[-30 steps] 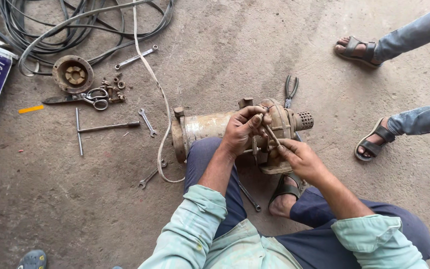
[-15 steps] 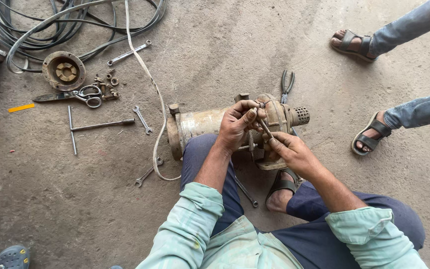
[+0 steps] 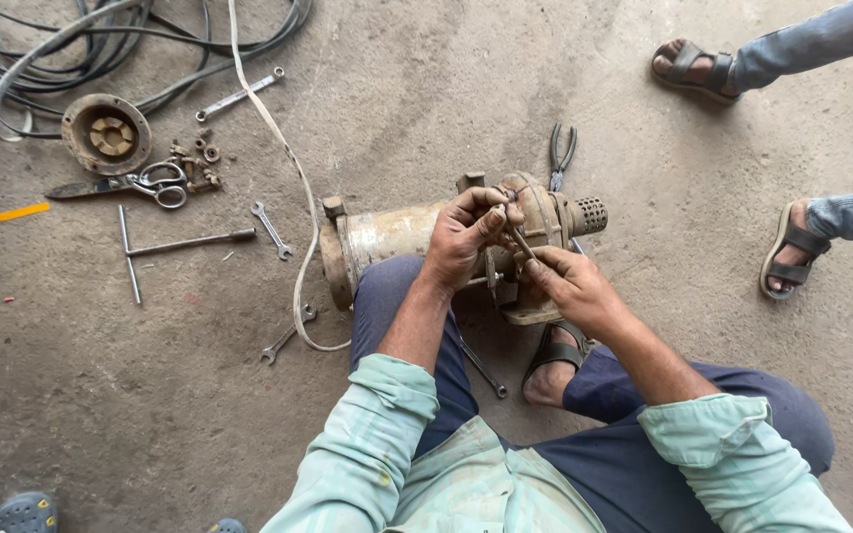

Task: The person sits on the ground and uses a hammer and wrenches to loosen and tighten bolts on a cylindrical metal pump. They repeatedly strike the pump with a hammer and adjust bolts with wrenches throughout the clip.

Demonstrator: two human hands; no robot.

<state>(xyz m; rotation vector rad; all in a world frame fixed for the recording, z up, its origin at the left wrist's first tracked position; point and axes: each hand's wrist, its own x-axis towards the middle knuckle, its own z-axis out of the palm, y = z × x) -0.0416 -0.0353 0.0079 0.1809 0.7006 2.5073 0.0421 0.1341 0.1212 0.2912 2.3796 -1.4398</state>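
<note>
Rod (image 3: 519, 240) pinched between both grips, atop pump (image 3: 397, 237).

A rusty, grimy pump motor (image 3: 417, 237) lies on its side across the lap, strainer end pointing to three o'clock.

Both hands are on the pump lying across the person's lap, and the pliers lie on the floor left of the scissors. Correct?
Not quite. In the head view both hands, left hand and right hand, are on the pump, but the pliers lie behind it, far right of the scissors.
</note>
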